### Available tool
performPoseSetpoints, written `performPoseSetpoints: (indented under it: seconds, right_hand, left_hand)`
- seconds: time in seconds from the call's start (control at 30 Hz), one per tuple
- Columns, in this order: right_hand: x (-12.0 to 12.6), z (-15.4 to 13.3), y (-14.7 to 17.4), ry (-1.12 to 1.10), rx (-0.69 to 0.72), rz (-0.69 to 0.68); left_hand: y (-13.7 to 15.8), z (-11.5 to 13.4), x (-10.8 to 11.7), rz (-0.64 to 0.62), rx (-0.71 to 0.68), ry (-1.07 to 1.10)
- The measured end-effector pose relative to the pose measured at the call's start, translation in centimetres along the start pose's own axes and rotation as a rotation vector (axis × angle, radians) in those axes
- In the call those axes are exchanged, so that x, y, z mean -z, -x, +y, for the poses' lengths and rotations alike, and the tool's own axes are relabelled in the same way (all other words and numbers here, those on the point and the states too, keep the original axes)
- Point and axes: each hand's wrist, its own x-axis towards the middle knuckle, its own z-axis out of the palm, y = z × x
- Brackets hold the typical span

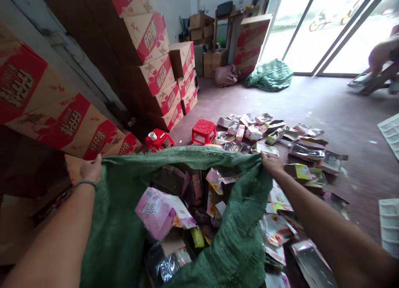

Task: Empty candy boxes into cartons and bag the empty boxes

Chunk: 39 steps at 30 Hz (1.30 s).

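l hand (91, 170) had its fingers closed tight on one corner of the green sack (237, 238); r hand (272, 163) pinched the opp. corner, thumb & fingers shut on the cloth. the sack hung betw. the two sets of fingers, far rim stretched across from one to the other, mouth gaping below. inside, below & betw. the fingers, lay a pink box (156, 213), a black box (165, 269) lower down, & other crumpled packs. a band (87, 183) circled the wrist just behind l fingers. just beyond the rim, betw. both sets of fingers, stood l stool (162, 139) w/ a white cup (152, 136) on it, & r stool (204, 131). loose boxes (277, 230) were strewn on the floor (311, 101) beyond, below & to the r of r fingers. stacked cartons (156, 38) rose beyond l fingers & to their l. well beyond r fingers: brown sack (227, 75), 2nd sack (271, 76), glass door (299, 38). far r of r fingers, pale trays (389, 221) & part of a person (382, 53), cut off by the edge & blurred.
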Motion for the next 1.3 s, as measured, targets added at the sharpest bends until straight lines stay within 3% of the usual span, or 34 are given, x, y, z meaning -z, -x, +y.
performPoseSetpoints:
  seconds: [0.1, 0.17, 0.23, 0.3, 0.37, 0.43, 0.5, 0.57, 0.63, 0.7, 0.77, 0.87, 0.97, 1.03, 1.1, 1.23, 1.3]
  right_hand:
    - [-3.5, -0.2, 2.6, 0.065, 0.076, 0.099]
    - [-4.6, -0.7, 5.2, 0.134, 0.318, 0.265]
    - [-5.4, -1.6, 8.1, 0.197, 0.654, 0.363]
    - [-6.3, -2.8, 10.8, 0.273, 0.941, 0.274]
    - [-7.7, -3.6, 12.4, 0.387, 1.100, 0.100]
    - [-9.3, -3.7, 12.4, 0.497, 1.067, -0.021]
    - [-10.8, -3.4, 11.3, 0.555, 0.891, -0.057]
    - [-11.7, -2.9, 9.8, 0.560, 0.738, -0.083]
    - [-11.6, -2.3, 9.0, 0.525, 0.699, -0.114]
    - [-10.6, -1.5, 9.5, 0.480, 0.741, -0.101]
    - [-9.2, 0.1, 11.1, 0.447, 0.800, -0.022]
    - [-6.6, 4.9, 14.3, 0.412, 0.835, 0.117]
    - [-4.3, 13.0, 17.5, 0.368, 0.742, 0.180]
    - [-2.9, 19.4, 20.2, 0.355, 0.597, 0.168]
    - [-1.6, 25.8, 23.8, 0.364, 0.440, 0.148]
    - [0.0, 37.0, 34.1, 0.323, 0.205, 0.131]
    - [-0.3, 41.2, 39.9, 0.262, 0.118, 0.101]
  left_hand:
    - [2.9, -1.1, -4.0, -0.107, -0.089, -0.152]
    - [4.3, -1.6, -5.0, -0.157, -0.156, -0.221]
    - [4.8, -1.6, -4.9, -0.178, -0.205, -0.271]
    - [4.2, -1.1, -4.0, -0.122, -0.224, -0.296]
    - [3.0, -0.4, -2.7, -0.024, -0.230, -0.278]
    - [1.8, 0.1, -1.3, 0.022, -0.251, -0.250]
    - [1.6, 0.5, -0.3, 0.000, -0.290, -0.275]
    - [3.3, 0.7, 0.1, -0.027, -0.357, -0.325]
    - [7.3, 0.2, -0.1, -0.008, -0.470, -0.329]
    - [13.7, -1.1, -0.4, 0.001, -0.621, -0.293]
    - [21.9, -3.4, -0.3, -0.203, -0.815, -0.272]
    - [34.5, -7.4, 0.4, -0.489, -0.972, -0.317]
    - [43.0, -10.6, 1.0, -0.646, -1.001, -0.371]
    - [45.3, -11.9, 1.0, -0.695, -0.984, -0.385]
    - [45.7, -12.6, 0.4, -0.687, -0.991, -0.396]
    - [45.6, -12.5, -1.0, -0.559, -1.075, -0.322]
    - [46.2, -12.5, -0.3, -0.464, -1.091, -0.199]
